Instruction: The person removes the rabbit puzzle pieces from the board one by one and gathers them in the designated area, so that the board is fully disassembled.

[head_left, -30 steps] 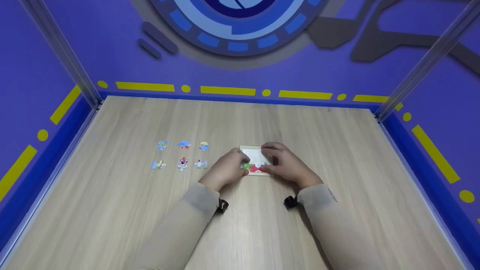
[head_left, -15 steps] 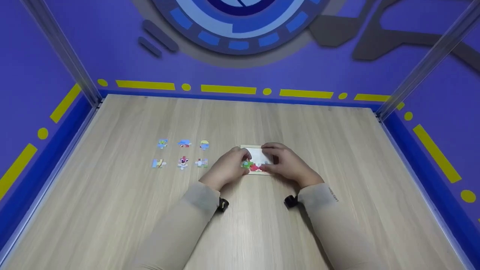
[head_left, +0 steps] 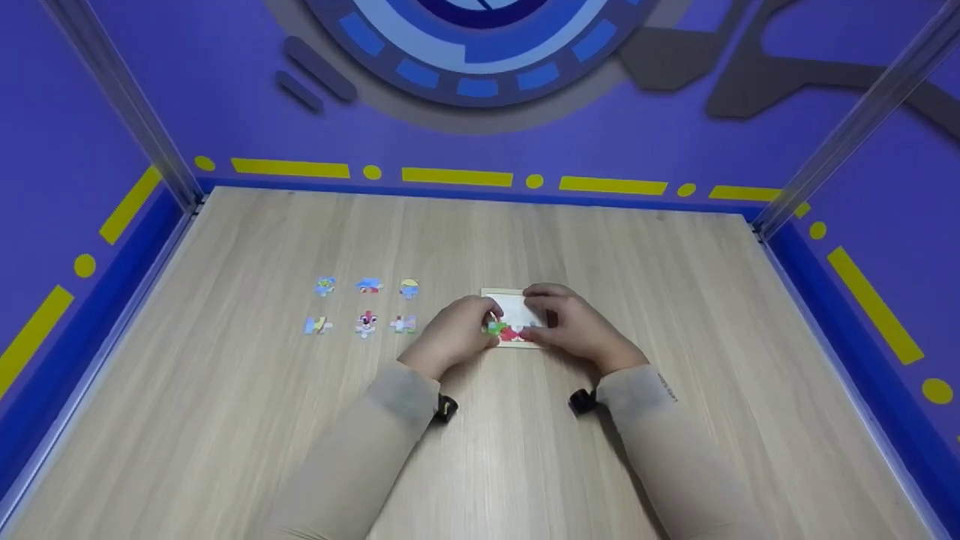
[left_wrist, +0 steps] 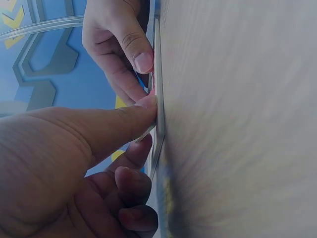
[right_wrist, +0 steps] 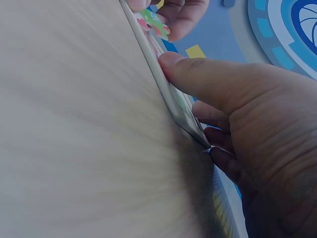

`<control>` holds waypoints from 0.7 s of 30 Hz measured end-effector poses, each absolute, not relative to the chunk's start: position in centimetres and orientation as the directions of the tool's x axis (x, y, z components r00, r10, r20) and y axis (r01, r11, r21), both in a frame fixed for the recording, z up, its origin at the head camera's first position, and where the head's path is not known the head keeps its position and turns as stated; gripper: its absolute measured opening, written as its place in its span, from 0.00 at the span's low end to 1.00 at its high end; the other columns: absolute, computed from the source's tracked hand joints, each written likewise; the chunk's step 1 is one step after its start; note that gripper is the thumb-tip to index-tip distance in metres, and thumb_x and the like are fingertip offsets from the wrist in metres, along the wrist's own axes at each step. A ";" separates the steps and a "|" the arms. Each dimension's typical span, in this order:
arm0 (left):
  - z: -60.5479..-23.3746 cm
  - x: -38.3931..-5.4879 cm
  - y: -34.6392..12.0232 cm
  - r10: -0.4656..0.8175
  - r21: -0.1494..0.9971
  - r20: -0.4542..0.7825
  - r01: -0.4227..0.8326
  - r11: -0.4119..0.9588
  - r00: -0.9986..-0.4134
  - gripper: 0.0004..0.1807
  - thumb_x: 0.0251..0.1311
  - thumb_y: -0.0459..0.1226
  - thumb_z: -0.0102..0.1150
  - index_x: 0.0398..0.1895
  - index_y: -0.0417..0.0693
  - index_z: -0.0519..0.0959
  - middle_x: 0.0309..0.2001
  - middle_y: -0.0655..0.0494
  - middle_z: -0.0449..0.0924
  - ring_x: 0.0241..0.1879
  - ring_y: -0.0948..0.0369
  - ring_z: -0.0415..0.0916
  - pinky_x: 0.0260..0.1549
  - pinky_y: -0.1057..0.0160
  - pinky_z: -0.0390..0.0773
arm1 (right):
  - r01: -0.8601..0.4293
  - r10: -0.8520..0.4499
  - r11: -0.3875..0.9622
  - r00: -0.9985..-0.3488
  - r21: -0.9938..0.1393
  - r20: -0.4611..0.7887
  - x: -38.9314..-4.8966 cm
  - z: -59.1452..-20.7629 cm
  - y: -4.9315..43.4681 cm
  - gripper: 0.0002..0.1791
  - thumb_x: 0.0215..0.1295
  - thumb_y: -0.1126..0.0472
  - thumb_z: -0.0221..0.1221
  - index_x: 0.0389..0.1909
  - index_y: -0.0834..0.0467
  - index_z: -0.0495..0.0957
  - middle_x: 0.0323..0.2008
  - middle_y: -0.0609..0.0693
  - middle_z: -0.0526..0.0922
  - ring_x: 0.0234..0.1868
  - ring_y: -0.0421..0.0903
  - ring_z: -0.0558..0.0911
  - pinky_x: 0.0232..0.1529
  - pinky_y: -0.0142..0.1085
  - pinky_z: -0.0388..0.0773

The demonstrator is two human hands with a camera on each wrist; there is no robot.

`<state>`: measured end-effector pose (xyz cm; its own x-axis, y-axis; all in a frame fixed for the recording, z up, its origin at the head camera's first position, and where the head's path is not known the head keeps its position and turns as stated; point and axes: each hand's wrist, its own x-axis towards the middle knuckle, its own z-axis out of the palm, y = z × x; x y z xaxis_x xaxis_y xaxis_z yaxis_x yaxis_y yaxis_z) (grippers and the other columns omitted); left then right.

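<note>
A small puzzle tray (head_left: pixel 504 291) with a pale rim and white bed lies on the table. Red and white puzzle pieces (head_left: pixel 511 334) fill part of its near side. My left hand (head_left: pixel 455 334) pinches a green puzzle piece (right_wrist: pixel 157 24) between thumb and fingers, and it stands tilted over the tray's left part. The right hand (head_left: pixel 577 330) grips the tray's right side. In the right wrist view its thumb (right_wrist: pixel 185 69) presses on the laid pieces, while the other fingers are at the outer edge. Both hands hide parts of the tray.
Several loose jigsaw pieces lie in two rows left of the hands, among them a character-face piece (head_left: pixel 366 324) and a yellow-and-blue piece (head_left: pixel 409 288). Blue-purple panels (head_left: pixel 480 142) wall the wooden table (head_left: pixel 517 450) at the back and sides.
The green piece in my left hand has tilted up slightly from the tray. Both hands keep nearly the same place, and the view has shifted a little.
</note>
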<state>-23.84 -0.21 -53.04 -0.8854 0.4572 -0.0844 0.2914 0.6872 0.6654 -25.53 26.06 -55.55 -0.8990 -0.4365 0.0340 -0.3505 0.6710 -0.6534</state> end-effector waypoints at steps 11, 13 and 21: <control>-52.2 -23.8 0.3 0.463 0.643 -0.146 0.272 0.716 -0.874 0.26 0.72 0.35 0.75 0.71 0.41 0.85 0.68 0.43 0.84 0.71 0.47 0.81 0.77 0.46 0.77 | -0.341 -0.433 0.682 -0.901 -0.647 0.019 -25.5 -55.4 26.3 0.38 0.71 0.43 0.78 0.74 0.61 0.84 0.80 0.53 0.77 0.85 0.58 0.72 0.87 0.56 0.68; -52.1 -23.8 0.3 0.459 0.643 -0.146 0.269 0.717 -0.876 0.26 0.73 0.34 0.75 0.72 0.42 0.85 0.69 0.44 0.84 0.72 0.48 0.81 0.78 0.46 0.77 | -0.346 -0.436 0.682 -0.900 -0.644 0.021 -25.5 -55.4 26.3 0.38 0.71 0.42 0.78 0.74 0.60 0.84 0.81 0.53 0.77 0.85 0.58 0.72 0.87 0.56 0.67; -51.0 -23.4 -0.9 0.439 0.676 -0.117 0.252 0.693 -0.891 0.25 0.76 0.34 0.71 0.74 0.46 0.84 0.70 0.48 0.83 0.67 0.50 0.82 0.75 0.46 0.79 | -0.354 -0.439 0.685 -0.898 -0.637 0.027 -25.4 -55.5 26.2 0.37 0.72 0.43 0.77 0.73 0.59 0.84 0.81 0.53 0.77 0.85 0.58 0.72 0.87 0.57 0.68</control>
